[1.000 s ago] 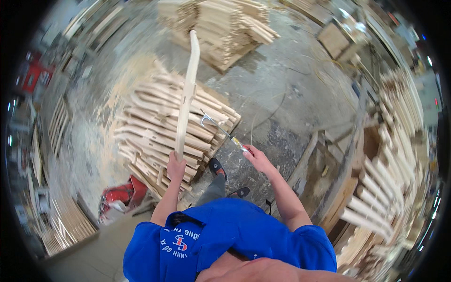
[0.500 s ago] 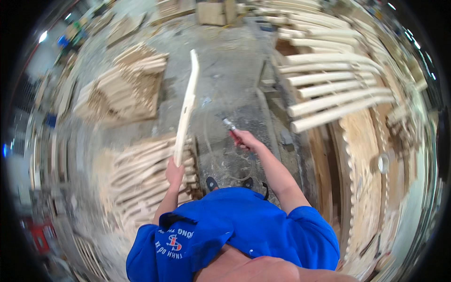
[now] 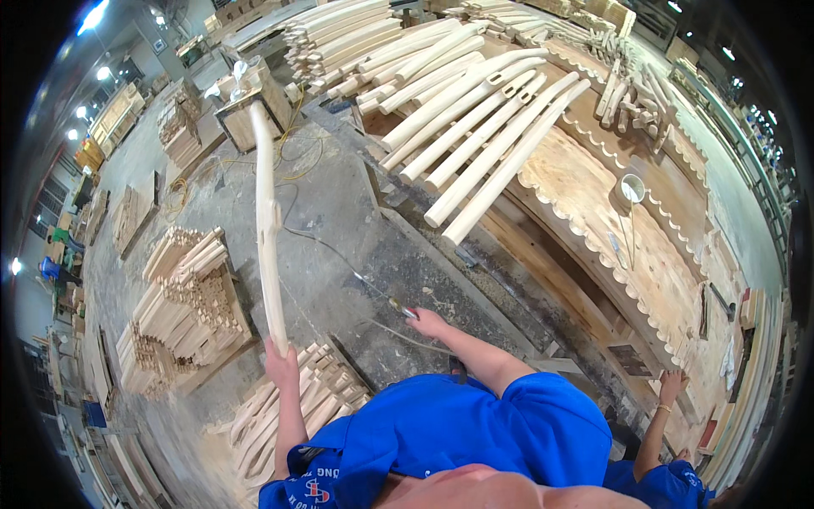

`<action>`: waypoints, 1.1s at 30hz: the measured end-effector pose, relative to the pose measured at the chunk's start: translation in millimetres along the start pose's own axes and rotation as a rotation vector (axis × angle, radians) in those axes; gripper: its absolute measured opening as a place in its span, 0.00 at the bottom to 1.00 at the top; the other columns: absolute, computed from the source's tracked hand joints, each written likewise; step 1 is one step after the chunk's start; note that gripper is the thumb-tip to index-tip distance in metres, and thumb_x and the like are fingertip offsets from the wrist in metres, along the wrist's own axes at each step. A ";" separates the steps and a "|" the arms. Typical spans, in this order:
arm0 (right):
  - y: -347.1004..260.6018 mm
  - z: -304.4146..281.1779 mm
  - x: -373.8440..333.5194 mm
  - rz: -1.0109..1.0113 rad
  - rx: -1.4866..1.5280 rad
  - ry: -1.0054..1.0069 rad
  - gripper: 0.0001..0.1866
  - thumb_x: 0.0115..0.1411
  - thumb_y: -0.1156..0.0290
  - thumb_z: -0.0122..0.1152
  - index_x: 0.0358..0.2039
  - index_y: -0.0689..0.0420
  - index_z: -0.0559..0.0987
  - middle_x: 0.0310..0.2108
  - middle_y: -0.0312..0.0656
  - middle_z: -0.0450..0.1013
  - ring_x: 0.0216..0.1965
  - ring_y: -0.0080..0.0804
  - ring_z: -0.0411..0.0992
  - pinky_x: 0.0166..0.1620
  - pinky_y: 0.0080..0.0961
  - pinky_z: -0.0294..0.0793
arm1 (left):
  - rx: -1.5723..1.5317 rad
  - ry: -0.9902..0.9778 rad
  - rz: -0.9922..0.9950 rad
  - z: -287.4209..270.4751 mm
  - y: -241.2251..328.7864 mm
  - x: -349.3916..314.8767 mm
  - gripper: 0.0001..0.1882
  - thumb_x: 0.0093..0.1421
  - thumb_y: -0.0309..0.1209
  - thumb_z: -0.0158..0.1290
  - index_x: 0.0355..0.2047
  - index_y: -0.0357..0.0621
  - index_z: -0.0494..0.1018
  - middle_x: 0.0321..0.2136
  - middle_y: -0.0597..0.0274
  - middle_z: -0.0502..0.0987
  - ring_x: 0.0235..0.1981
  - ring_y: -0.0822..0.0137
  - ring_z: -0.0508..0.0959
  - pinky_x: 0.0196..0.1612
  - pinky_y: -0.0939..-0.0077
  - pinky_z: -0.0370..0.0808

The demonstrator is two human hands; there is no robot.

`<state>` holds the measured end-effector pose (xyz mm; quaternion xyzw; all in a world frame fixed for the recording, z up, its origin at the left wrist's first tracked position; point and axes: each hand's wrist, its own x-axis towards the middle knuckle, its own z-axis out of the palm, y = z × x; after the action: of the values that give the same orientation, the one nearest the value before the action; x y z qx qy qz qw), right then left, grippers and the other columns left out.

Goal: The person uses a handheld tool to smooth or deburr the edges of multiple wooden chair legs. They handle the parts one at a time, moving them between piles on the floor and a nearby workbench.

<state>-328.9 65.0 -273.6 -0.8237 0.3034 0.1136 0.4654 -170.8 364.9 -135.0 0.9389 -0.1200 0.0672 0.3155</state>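
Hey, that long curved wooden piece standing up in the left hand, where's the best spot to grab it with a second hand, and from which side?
Probably mid-length on the curved wooden piece, just above the small notch, coming from its right side. The left hand holds only the bottom end, so the long upright part leans unsupported above it. The right hand already grips a thin tool.

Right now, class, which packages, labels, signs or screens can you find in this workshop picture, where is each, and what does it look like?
Shirt print: on the blue shirt at the bottom edge, small red and white emblem with pale lettering.
Open-topped box: on the floor at upper left, square and brown, with pale material inside.
No signs or screens show.
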 end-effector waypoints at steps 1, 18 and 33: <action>13.4 -1.2 -4.9 -0.021 -0.038 0.016 0.24 0.54 0.54 0.53 0.42 0.61 0.72 0.34 0.51 0.73 0.38 0.45 0.72 0.41 0.37 0.69 | -0.040 -0.003 0.067 1.0 15.1 10.3 0.28 0.46 0.32 0.55 0.50 0.42 0.64 0.40 0.44 0.72 0.41 0.47 0.73 0.41 0.58 0.69; 67.2 -88.8 -62.6 -0.213 -0.073 -0.122 0.20 0.58 0.56 0.47 0.47 0.53 0.69 0.35 0.54 0.73 0.38 0.52 0.71 0.41 0.42 0.69 | 0.071 -0.492 0.733 135.2 436.5 83.2 0.20 0.48 0.34 0.50 0.43 0.41 0.65 0.34 0.46 0.75 0.38 0.50 0.75 0.40 0.57 0.72; 18.0 -9.1 -2.7 -0.221 -0.431 -0.706 0.21 0.59 0.53 0.47 0.34 0.61 0.73 0.23 0.44 0.71 0.27 0.35 0.70 0.33 0.31 0.67 | -0.149 0.295 0.047 95.3 62.1 -51.5 0.17 0.46 0.31 0.53 0.39 0.47 0.72 0.39 0.57 0.72 0.45 0.55 0.68 0.47 0.62 0.64</action>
<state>-342.8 51.6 -279.9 -0.8403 0.0045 0.3988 0.3671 -232.2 268.4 -185.1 0.8898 -0.0989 0.2027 0.3966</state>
